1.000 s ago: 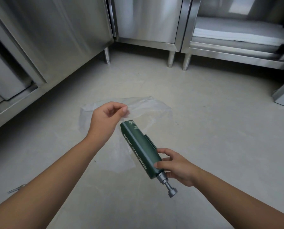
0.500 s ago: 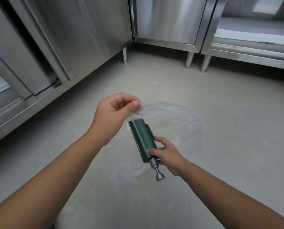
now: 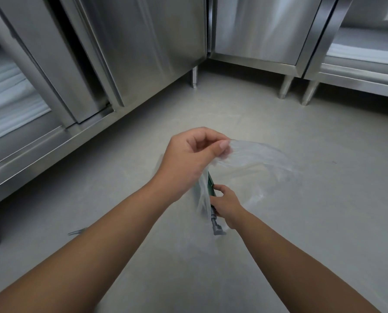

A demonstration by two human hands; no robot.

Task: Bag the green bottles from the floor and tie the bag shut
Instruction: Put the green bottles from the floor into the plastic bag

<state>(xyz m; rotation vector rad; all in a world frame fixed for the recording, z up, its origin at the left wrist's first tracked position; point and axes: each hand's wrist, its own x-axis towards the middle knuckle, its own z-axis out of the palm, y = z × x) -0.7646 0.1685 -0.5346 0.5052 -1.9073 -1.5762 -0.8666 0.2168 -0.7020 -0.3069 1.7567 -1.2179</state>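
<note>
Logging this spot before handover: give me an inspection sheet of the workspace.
Surface: grey floor.
Job's things: green bottle partly inside clear bag, grey cap end outside.
Clutter: thin metal item on floor, too small to identify.
Hands: left hand pinches bag rim; right hand grips bottle near its cap.
Cables: nothing seen.
Surroundings: steel cabinets on legs.

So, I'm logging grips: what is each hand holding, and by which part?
The left hand pinches the clear bag at its rim; the right hand grips the green bottle near its neck end.
</note>
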